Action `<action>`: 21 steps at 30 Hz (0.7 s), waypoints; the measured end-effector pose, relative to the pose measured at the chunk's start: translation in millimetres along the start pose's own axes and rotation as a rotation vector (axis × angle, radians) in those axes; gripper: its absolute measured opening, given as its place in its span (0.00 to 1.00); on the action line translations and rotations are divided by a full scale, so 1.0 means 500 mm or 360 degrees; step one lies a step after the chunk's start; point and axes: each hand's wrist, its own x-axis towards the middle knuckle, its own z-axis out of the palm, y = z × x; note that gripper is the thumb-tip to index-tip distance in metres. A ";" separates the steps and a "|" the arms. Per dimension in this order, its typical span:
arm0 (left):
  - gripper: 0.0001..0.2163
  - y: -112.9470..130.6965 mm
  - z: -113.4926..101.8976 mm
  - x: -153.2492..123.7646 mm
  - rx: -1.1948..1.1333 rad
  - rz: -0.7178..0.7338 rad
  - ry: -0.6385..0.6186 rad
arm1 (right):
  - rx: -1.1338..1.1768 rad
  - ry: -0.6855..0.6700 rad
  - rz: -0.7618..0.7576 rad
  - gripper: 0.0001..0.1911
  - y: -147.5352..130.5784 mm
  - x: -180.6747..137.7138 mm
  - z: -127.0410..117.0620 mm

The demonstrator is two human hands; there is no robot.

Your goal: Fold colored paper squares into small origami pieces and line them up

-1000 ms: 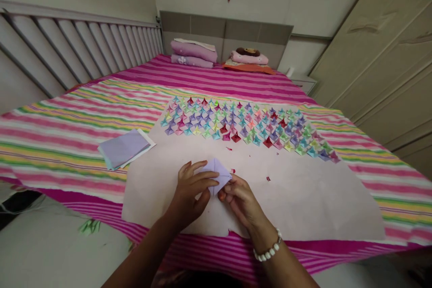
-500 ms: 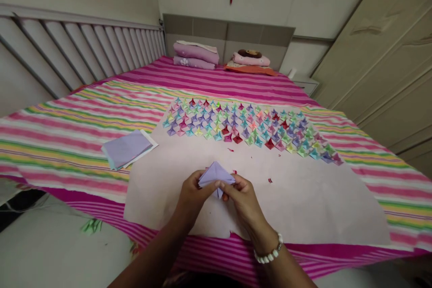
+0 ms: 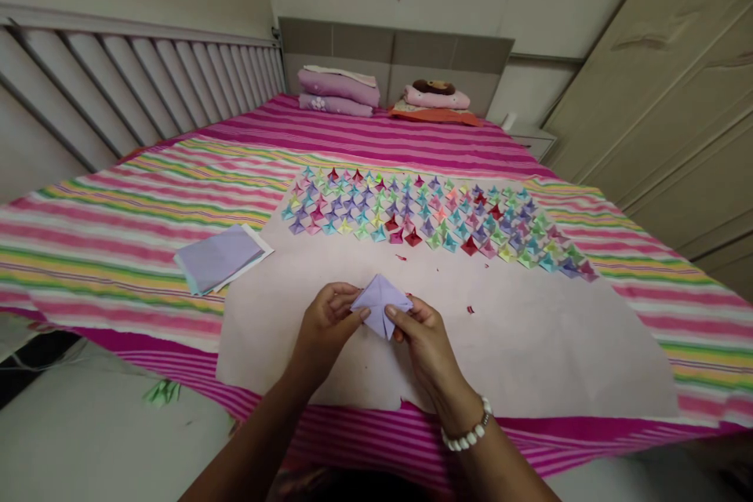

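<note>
- Work surface: a large pale sheet [image 3: 547,361] lies on a bed covered with a multicolored striped cloth [image 3: 118,243].
- Far part of the sheet: small folded paper pieces [image 3: 412,238] stand in rows, in purple, blue, green, yellow, pink and red.
- Left edge of the sheet: a stack of paper [image 3: 217,259], purple on top, lies on the cloth and overlaps the sheet.
- Room: a gray headboard [image 3: 335,51] closes the far end; a slatted rail [image 3: 147,86] borders the left side; pale paneled doors [image 3: 676,110] stand at the right.
- Workpiece: the purple folded paper [image 3: 380,294] is above the near part of the sheet, between both hands.
- Left hand [image 3: 326,325]: narrow grip; thumb on the paper's left side, fingers curled behind.
- Right hand [image 3: 427,333]: narrow grip; thumb pressed on the paper's right side, fingers beneath. A white bracelet [image 3: 469,437] encircles the wrist.
</note>
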 end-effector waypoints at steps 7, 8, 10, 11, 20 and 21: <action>0.08 -0.007 -0.010 -0.003 0.0250 0.0098 -0.0200 | -0.0066 -0.0042 -0.0035 0.11 -0.002 -0.003 -0.002; 0.10 -0.007 -0.010 -0.004 0.0295 0.0091 -0.0201 | -0.0083 -0.0053 -0.0036 0.12 -0.002 -0.003 -0.002; 0.13 -0.006 -0.010 -0.006 0.0387 0.0063 -0.0187 | -0.0111 -0.0073 -0.0039 0.12 -0.001 -0.005 -0.002; 0.15 -0.006 -0.009 -0.007 0.0431 0.0057 -0.0162 | -0.0119 -0.0082 -0.0044 0.12 -0.001 -0.005 -0.003; 0.09 -0.004 -0.005 -0.010 0.0732 0.0248 -0.0108 | -0.0153 -0.0108 -0.0102 0.10 -0.001 -0.006 -0.005; 0.08 -0.006 -0.004 -0.009 0.0743 0.0302 -0.0109 | -0.0156 -0.0113 -0.0108 0.10 0.000 -0.006 -0.005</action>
